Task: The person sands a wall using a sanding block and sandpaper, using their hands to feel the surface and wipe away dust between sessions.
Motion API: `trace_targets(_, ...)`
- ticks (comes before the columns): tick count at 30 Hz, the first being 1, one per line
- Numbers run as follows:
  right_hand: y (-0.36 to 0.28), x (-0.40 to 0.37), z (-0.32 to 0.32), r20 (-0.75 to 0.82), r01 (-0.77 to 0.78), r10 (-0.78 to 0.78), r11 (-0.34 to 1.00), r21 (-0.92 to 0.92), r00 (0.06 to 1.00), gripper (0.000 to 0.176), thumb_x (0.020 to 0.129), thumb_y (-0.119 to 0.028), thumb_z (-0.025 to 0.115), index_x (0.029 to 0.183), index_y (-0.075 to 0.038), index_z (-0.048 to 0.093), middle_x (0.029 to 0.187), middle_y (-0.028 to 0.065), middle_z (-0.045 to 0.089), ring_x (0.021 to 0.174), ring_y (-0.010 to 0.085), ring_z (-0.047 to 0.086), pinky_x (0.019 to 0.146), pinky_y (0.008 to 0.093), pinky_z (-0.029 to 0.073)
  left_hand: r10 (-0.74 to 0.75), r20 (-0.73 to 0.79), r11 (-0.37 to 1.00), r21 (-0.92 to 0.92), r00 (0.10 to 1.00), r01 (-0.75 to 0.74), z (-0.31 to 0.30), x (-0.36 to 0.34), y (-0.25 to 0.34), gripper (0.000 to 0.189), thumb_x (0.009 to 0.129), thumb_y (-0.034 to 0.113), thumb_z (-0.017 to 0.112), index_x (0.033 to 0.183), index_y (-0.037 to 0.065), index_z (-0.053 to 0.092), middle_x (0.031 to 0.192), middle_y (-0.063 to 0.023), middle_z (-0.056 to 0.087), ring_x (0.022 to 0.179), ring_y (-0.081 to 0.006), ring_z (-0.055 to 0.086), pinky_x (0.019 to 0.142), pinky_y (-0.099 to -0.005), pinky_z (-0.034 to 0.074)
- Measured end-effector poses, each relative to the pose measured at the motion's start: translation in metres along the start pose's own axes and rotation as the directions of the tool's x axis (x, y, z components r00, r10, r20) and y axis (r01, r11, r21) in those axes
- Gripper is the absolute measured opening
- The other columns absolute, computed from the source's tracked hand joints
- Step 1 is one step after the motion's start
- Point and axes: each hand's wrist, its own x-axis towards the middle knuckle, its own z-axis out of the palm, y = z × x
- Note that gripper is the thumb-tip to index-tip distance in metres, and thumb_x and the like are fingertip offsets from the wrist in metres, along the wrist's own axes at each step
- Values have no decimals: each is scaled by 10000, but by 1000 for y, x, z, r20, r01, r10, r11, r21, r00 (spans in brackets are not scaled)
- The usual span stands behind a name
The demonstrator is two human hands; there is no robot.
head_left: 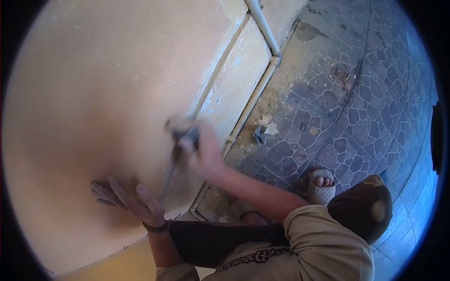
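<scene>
My left hand (129, 203) rests against the beige wall (103, 93), fingers spread and a dark bracelet at the wrist. To its right, my right hand (205, 152) is closed round a hand tool (180, 129) with dark and pale parts. The tool sits at the wall beside a raised ledge (220, 58) and is smeared by motion, so I cannot tell its exact kind. Along the ledge, the paint is worn and flaking, with white and bluish patches. Soft shadows fall on the wall around both hands.
Beige pipes (255, 97) run along the foot of the wall. Paint flakes (267, 125) and dusty debris lie on the stone-patterned floor (347, 112) beside them. A foot in a light sandal (321, 187) is near my right arm. My dark-clothed knee (360, 208) shows at the lower right.
</scene>
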Motion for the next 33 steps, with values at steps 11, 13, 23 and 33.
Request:
trace_targets(11, -32, 64, -66, 385, -441, 220, 359, 823, 896, 281, 1011, -265, 463, 1121, -14, 525, 994, 113, 604, 796, 177, 603, 712, 312, 509, 278, 176, 760, -641, 944, -105, 8, 27, 68, 502, 848, 89, 615, 1307, -73, 492, 1341, -277, 503, 1236, -389, 520, 1052, -442, 397)
trace_targets(13, -37, 60, -62, 445, -482, 187, 337, 809, 876, 372, 1003, -284, 473, 1240, 4, 486, 1031, 111, 595, 848, 178, 598, 756, 325, 507, 225, 230, 732, -681, 947, -8, 9, 32, 79, 505, 849, 113, 653, 1291, -82, 507, 1296, -262, 549, 1206, -365, 550, 1024, -398, 425)
trace_targets(23, -53, 36, -37, 555, -587, 191, 277, 761, 810, 467, 1019, -289, 440, 1370, 16, 406, 1064, 88, 576, 908, 166, 587, 825, 286, 491, 42, 372, 480, -821, 927, 308, 6, 31, 109, 569, 854, 194, 699, 1329, -40, 491, 1188, -220, 598, 1041, -301, 625, 892, -359, 496)
trace_targets(33, -48, 21, -24, 632, -640, 113, 204, 740, 767, 462, 1022, -271, 431, 1381, 17, 394, 1063, 90, 570, 917, 160, 577, 816, 290, 497, -92, 192, 646, -735, 977, 206, -3, 33, 113, 365, 789, 88, 761, 1128, -7, 665, 969, -124, 632, 794, -178, 609, 713, -281, 505)
